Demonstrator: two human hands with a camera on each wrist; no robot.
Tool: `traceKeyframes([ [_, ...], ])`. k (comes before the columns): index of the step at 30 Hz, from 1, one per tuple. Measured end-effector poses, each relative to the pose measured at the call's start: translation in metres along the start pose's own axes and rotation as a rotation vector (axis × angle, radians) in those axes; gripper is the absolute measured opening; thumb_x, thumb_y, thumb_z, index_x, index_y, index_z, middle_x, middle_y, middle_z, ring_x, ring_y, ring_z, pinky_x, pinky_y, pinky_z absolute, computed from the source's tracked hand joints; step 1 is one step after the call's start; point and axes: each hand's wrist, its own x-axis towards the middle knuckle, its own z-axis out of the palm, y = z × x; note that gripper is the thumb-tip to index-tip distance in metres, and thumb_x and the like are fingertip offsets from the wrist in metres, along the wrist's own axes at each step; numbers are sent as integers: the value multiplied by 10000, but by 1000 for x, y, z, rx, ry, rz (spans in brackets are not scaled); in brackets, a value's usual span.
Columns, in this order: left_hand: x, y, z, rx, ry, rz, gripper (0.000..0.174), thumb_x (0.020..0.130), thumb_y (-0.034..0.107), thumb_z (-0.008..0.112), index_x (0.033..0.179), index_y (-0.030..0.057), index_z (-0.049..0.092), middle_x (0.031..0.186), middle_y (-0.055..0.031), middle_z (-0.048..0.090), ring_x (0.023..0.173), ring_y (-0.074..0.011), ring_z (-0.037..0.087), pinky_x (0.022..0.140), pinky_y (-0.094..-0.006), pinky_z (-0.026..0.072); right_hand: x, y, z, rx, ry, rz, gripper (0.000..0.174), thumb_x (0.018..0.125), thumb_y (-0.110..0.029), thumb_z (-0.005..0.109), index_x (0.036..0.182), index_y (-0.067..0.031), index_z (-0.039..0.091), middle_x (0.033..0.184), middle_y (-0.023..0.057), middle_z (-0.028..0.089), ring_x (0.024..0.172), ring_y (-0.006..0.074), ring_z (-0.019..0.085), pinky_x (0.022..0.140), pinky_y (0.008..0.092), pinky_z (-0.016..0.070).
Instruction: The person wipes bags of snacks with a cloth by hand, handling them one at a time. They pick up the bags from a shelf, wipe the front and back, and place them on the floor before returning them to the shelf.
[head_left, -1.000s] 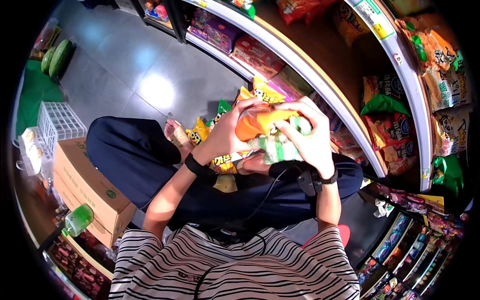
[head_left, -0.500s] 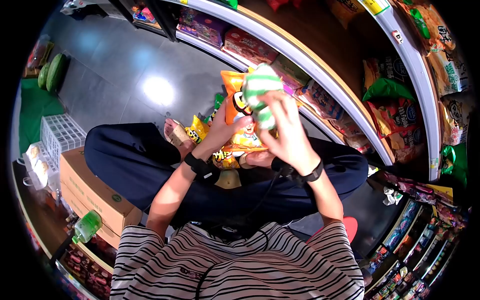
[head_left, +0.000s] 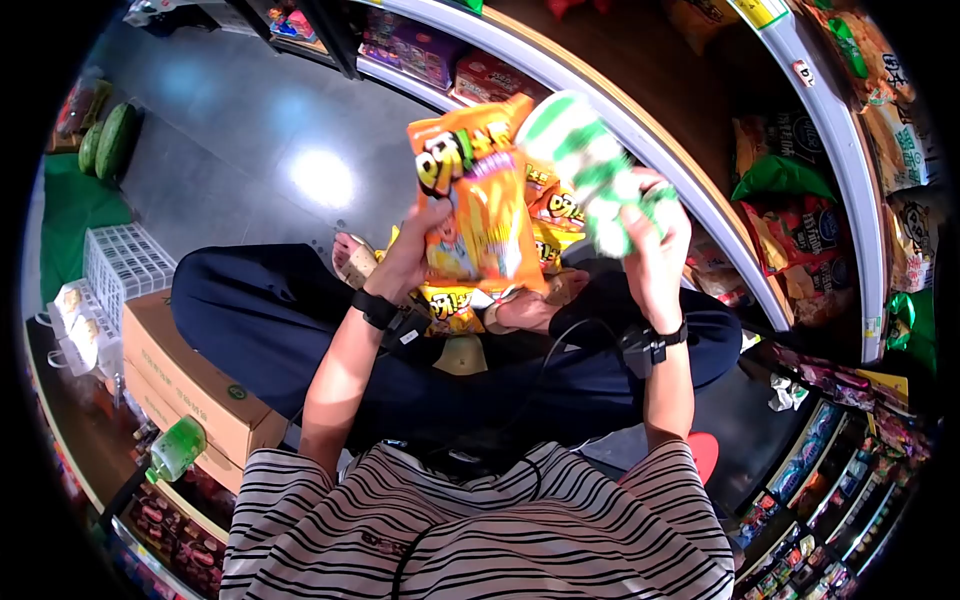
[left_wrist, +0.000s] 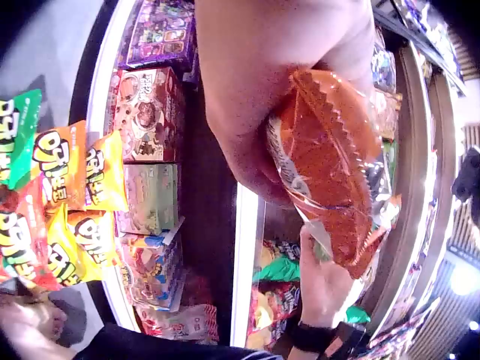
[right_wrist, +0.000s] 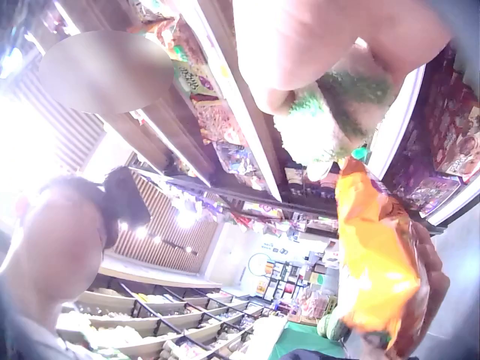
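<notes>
Upright in front of the body, an orange snack bag (head_left: 475,200) is gripped at its left edge by my left hand (head_left: 412,245). My right hand (head_left: 660,250) pinches a green and white cloth (head_left: 590,160), blurred, just right of the bag. The left wrist view has the orange bag (left_wrist: 330,165) close up under my left hand (left_wrist: 277,97). In the right wrist view the cloth (right_wrist: 330,109) hangs from my right hand (right_wrist: 330,45), above the orange bag (right_wrist: 375,255). Yellow and orange snack bags (head_left: 452,308) lie around the feet.
Shelves with snack bags (head_left: 800,235) curve along the right, with boxes (head_left: 405,50) on the lower tier. At the left stand a cardboard box (head_left: 190,375), a white basket (head_left: 128,262) and a green bottle (head_left: 178,448). Crossed legs (head_left: 260,320) surround the near floor.
The right hand has moved right with the cloth, off the front of the orange bag. The bag has been raised and its printed front now shows.
</notes>
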Motion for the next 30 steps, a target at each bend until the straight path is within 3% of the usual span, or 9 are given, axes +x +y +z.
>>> traceKeyframes([
  [4, -5, -22, 6, 88, -25, -44, 573, 909, 205, 743, 1388, 67, 460, 1162, -47, 665, 987, -140, 682, 848, -301, 581, 3, 22, 10, -108, -9, 26, 294, 884, -112, 671, 1158, -31, 600, 1017, 8, 610, 915, 100, 579, 825, 261, 475],
  [9, -7, -6, 13, 170, 5, 71, 515, 941, 270, 712, 1362, 60, 501, 1180, -74, 682, 968, -170, 708, 821, -318, 602, -7, 9, 14, -216, -653, 66, 235, 733, -32, 574, 967, -16, 554, 899, 53, 580, 856, 140, 538, 796, 289, 455],
  [11, -8, 1, 12, -97, 9, -102, 530, 981, 379, 643, 1367, 43, 504, 1210, -102, 685, 1010, -202, 715, 843, -343, 612, -2, -3, 8, -146, -822, 195, 253, 712, -70, 592, 954, -11, 550, 915, 62, 574, 855, 160, 536, 796, 289, 444],
  [15, -2, 9, 19, -225, 2, -218, 534, 1035, 416, 540, 1375, 7, 497, 1223, -131, 689, 1034, -228, 715, 848, -392, 619, -9, 10, 10, 0, -699, 220, 291, 709, -80, 602, 983, -8, 536, 935, 53, 570, 889, 149, 526, 803, 280, 431],
  [17, -1, 0, 18, -35, 138, -300, 479, 1057, 414, 493, 1410, 89, 491, 1291, -118, 642, 1092, -222, 687, 833, -383, 617, -12, 10, 16, -5, -683, 216, 295, 715, -79, 595, 997, -10, 538, 935, 52, 564, 911, 152, 523, 826, 278, 430],
  [19, -4, -5, 23, 426, 48, -58, 497, 1083, 436, 392, 1480, 144, 453, 1484, -98, 481, 1315, -227, 533, 1020, -401, 527, -14, 9, 26, -116, -702, 122, 291, 715, -56, 589, 999, -11, 550, 943, 65, 576, 919, 179, 548, 848, 298, 453],
  [20, -4, 2, 33, 271, -56, -83, 437, 1097, 363, 381, 1501, 203, 428, 1508, -99, 416, 1348, -221, 482, 1048, -402, 503, -12, 12, 31, -280, -749, 35, 296, 716, -47, 605, 1007, -14, 565, 975, 95, 595, 943, 229, 592, 871, 339, 481],
  [23, -6, 11, 36, -58, -294, -254, 706, 1002, 491, 545, 1559, 117, 327, 1439, -122, 498, 1308, -205, 515, 1083, -370, 445, -24, 26, 48, -430, -738, -93, 318, 727, -112, 697, 1019, -56, 583, 1025, 127, 609, 962, 333, 628, 850, 399, 520],
  [30, -8, -33, 10, -34, -145, -168, 699, 990, 479, 584, 1527, 95, 354, 1403, -59, 548, 1290, -189, 543, 1082, -372, 460, -30, 12, 63, -502, -463, -258, 454, 702, -127, 697, 1148, -61, 644, 939, 104, 588, 871, 318, 622, 790, 403, 528],
])
